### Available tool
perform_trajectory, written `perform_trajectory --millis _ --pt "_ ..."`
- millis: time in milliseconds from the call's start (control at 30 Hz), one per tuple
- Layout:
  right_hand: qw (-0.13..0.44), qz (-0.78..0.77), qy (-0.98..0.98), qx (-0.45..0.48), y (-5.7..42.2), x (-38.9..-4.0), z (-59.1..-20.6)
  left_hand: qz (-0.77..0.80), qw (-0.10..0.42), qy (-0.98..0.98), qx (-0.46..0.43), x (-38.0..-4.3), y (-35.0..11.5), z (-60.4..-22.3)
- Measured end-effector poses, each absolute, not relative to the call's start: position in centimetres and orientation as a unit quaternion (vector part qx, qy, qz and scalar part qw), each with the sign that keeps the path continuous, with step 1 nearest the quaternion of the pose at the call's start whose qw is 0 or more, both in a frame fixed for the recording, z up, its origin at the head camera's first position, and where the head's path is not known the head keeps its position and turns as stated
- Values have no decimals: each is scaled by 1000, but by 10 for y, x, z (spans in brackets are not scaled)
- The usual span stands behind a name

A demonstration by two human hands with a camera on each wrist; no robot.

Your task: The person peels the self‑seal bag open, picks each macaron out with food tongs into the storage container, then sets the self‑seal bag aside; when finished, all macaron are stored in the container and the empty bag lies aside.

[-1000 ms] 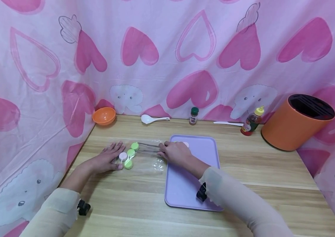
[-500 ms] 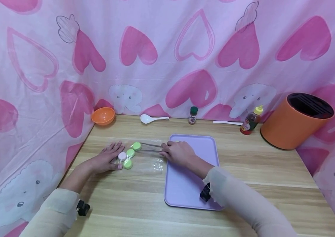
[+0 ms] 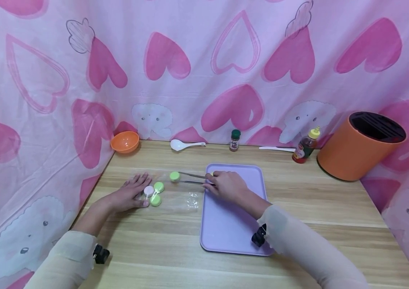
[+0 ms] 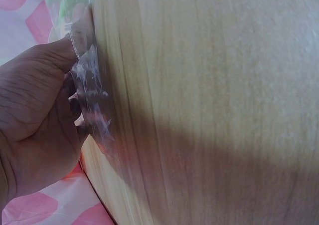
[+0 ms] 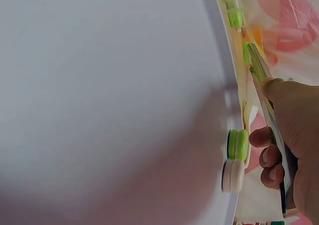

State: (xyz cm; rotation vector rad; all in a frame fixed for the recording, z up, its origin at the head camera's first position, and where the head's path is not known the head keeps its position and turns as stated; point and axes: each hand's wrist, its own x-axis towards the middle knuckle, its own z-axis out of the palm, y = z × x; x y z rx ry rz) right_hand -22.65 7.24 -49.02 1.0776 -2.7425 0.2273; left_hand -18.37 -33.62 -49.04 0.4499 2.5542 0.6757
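My left hand [image 3: 132, 192] lies with spread fingers on a clear plastic bag [image 3: 184, 202] at the left. Beside its fingers are a pale pink macaron [image 3: 148, 191] and two green macarons [image 3: 159, 187]. My right hand [image 3: 228, 186] grips metal tongs [image 3: 192, 175], reaching left across the tray's edge. Between the tong tips is another green macaron [image 3: 174, 176], over the bag's upper part. Under the right hand is a lilac tray [image 3: 233, 228]. In the right wrist view, a green macaron [image 5: 238, 145] and a pale pink macaron [image 5: 233, 176] sit on that tray near its rim.
Along the back stand an orange bowl [image 3: 125, 142], a white spoon [image 3: 186, 145], a green-capped spice jar [image 3: 234, 140], a white knife [image 3: 276, 149] and a yellow-topped sauce bottle [image 3: 305, 146]. An orange knife block [image 3: 358, 150] is at the right. A heart-patterned curtain [image 3: 168, 56] surrounds the table.
My right hand and the tongs have shifted right, drawing the green macaron away from the others on the bag. The left hand has stayed in place.
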Motion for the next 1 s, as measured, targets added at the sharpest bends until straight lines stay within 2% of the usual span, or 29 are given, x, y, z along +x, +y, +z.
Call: perform_trajectory --millis 800,1000 --pt "140 64 -919 364 125 -216 -481 251 237 926 154 -181 -335 -488" --pt "135 67 -922 355 138 -215 -475 249 234 927 156 -181 -334 -488"
